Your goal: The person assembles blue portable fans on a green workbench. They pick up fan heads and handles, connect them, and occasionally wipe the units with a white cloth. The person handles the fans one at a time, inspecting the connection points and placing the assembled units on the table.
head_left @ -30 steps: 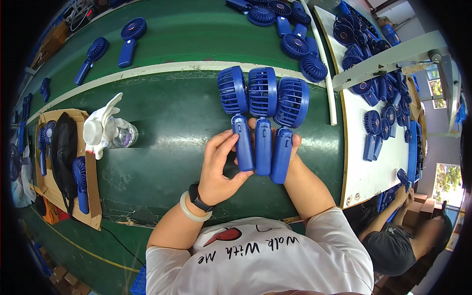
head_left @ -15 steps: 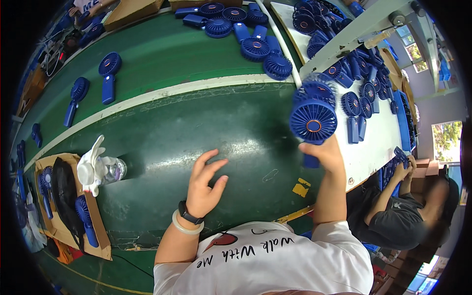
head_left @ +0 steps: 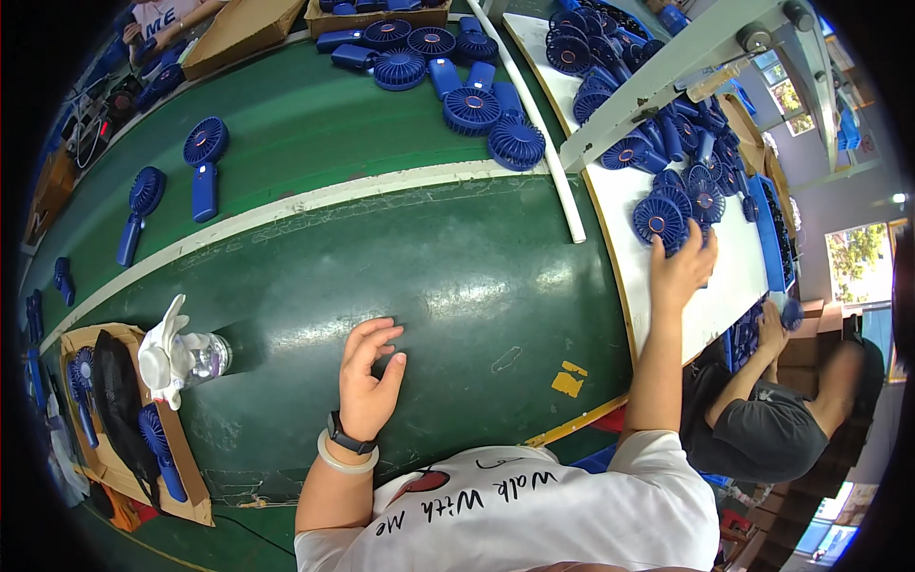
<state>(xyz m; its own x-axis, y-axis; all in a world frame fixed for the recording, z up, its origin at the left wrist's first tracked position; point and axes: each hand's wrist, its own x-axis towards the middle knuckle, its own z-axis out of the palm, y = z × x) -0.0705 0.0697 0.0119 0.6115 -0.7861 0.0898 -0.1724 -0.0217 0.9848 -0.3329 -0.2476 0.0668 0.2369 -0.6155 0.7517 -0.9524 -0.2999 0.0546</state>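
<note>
Blue handheld fans point(head_left: 660, 219) at the right hand point(head_left: 679, 275), over the white tabletop point(head_left: 732, 278); whether its fingers grip them, cannot tell. Left hand point(head_left: 370, 381) well left of the tabletop, above the green bench point(head_left: 448, 381), fingers loosely curved, thumb apart.

Left hand point(head_left: 368, 386) loosely curled, right hand point(head_left: 679, 274) stretched out forward-right.

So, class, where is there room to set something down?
Free: the green tabletop between the clear bottle and the white table, except at the left hand; also the white table's near end, right of the right forearm. Crowded: its far part, heaped with blue fans.
</note>
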